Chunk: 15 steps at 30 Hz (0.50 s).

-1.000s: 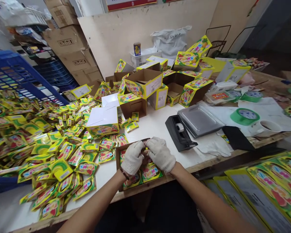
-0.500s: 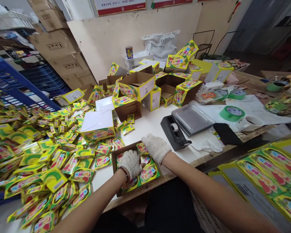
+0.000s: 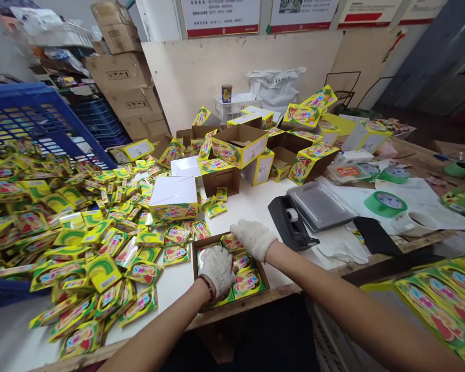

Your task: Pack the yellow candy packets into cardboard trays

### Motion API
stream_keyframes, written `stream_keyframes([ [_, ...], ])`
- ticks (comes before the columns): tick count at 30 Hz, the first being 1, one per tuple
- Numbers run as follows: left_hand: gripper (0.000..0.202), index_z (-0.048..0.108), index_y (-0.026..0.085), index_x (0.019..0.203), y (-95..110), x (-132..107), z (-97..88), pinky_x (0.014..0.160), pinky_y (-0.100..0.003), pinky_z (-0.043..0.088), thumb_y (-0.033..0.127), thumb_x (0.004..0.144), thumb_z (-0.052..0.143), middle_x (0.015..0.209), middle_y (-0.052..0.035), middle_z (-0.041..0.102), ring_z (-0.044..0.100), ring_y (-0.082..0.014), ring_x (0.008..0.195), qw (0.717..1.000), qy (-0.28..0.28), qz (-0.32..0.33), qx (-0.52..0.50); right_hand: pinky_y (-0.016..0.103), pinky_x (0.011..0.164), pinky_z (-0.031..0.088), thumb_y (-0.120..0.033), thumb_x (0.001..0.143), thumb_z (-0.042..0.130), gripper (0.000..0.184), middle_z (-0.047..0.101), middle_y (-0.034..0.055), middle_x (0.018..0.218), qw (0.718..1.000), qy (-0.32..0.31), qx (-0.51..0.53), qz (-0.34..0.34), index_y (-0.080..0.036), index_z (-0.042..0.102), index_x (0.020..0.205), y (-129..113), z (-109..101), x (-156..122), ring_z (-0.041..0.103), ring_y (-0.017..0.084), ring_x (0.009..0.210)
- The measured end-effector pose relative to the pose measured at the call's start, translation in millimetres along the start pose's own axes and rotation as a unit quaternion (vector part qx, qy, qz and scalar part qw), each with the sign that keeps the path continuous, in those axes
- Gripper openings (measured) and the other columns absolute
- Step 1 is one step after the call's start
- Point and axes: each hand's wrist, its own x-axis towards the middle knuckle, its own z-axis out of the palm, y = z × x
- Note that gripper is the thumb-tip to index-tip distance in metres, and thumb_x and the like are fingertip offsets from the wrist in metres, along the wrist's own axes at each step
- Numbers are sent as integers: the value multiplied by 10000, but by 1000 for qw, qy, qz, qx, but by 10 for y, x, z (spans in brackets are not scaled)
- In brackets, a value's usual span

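Note:
An open cardboard display box [image 3: 266,281] lies at the table's front edge, filled with flat yellow-green packets [image 3: 248,282] printed with fruit. On top of the packets in its left half rests my left hand [image 3: 218,268], in a white knit glove with the thumb tip bare, fingers slightly bent and spread over them. My right hand [image 3: 254,239], gloved too, reaches over the box's far right corner with fingers stretched out, touching a packet [image 3: 230,241] there. The undersides of both hands' fingers are hidden.
A heap of loose packets [image 3: 112,243] spreads from a tipped blue crate [image 3: 62,119] at left. Empty display boxes [image 3: 240,147] pile up behind. To the right are a black tape dispenser [image 3: 292,225], a grey tray [image 3: 321,204], green tape [image 3: 385,203] and a filled box [image 3: 437,294].
The camera view has tilted up and turned slightly left, so everything sits lower and further right. Both hands stay at the box, almost in the same places.

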Motion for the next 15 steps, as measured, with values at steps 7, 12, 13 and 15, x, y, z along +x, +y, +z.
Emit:
stream_keyframes([
  [7, 256, 655, 179, 968, -114, -333, -123, 827, -396, 483, 249, 912, 415, 1027, -107, 662, 599, -262, 964, 997, 29, -44, -56, 341, 807, 497, -143, 951, 421, 277, 680, 153, 1054, 1000, 13, 2, -27, -147, 630, 1133, 55, 340, 135, 666, 251, 979],
  [12, 203, 616, 195, 969, -174, -240, -213, 909, -365, 466, 151, 860, 451, 1084, -75, 625, 558, -239, 1028, 986, 136, -51, -85, 355, 830, 451, -138, 949, 420, 255, 672, 162, 1009, 998, 43, 31, -27, -130, 655, 1047, 31, 548, 193, 637, 253, 982],
  [13, 213, 614, 190, 990, -156, -182, -195, 923, -371, 466, 143, 840, 470, 1104, -79, 619, 552, -246, 1046, 986, 137, -36, -84, 336, 828, 444, -154, 947, 437, 237, 673, 148, 1003, 998, 45, 41, -27, -139, 667, 1006, 43, 570, 197, 631, 240, 982],
  [15, 269, 609, 171, 1055, -102, -58, -131, 973, -393, 453, 139, 809, 505, 1169, -97, 605, 535, -264, 1105, 989, 125, 1, -80, 295, 814, 431, -186, 955, 441, 236, 665, 129, 1024, 997, 54, 58, -19, -150, 674, 975, 101, 599, 182, 619, 212, 986],
])
